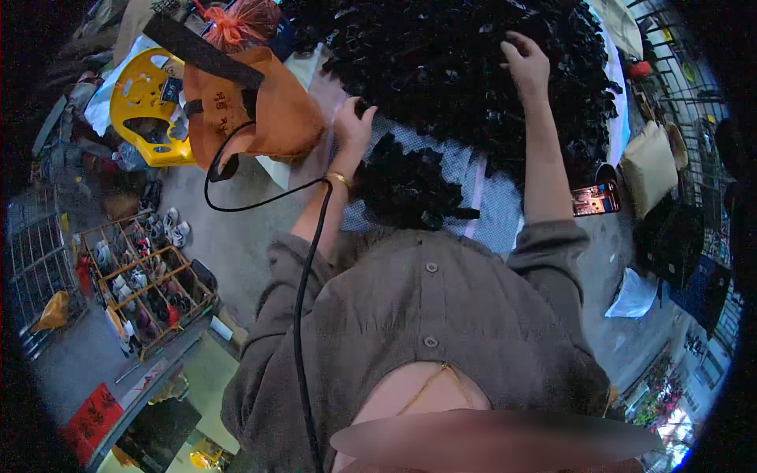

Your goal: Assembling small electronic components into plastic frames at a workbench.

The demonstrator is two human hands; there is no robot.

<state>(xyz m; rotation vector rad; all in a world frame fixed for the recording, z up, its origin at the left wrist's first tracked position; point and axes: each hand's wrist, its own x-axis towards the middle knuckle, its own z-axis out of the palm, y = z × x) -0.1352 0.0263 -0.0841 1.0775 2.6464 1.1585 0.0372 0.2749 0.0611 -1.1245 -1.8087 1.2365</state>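
A big heap of small black parts [457,71] covers a pale checked cloth [465,169] in front of me. My right hand [524,63] reaches far into the heap, fingers curled down onto the black pieces. My left hand [352,126] rests at the heap's left edge and grips a small black piece next to a clear plastic sheet. A gold bangle [339,178] sits on my left wrist. A smaller clump of black parts [410,189] lies close to my body.
A brown bag [260,110] with a black strap and a yellow plastic stool [146,106] stand at the left. A black cable [303,299] runs down my front. A lit phone [595,199] lies at the right. A wooden shoe rack [146,284] stands lower left.
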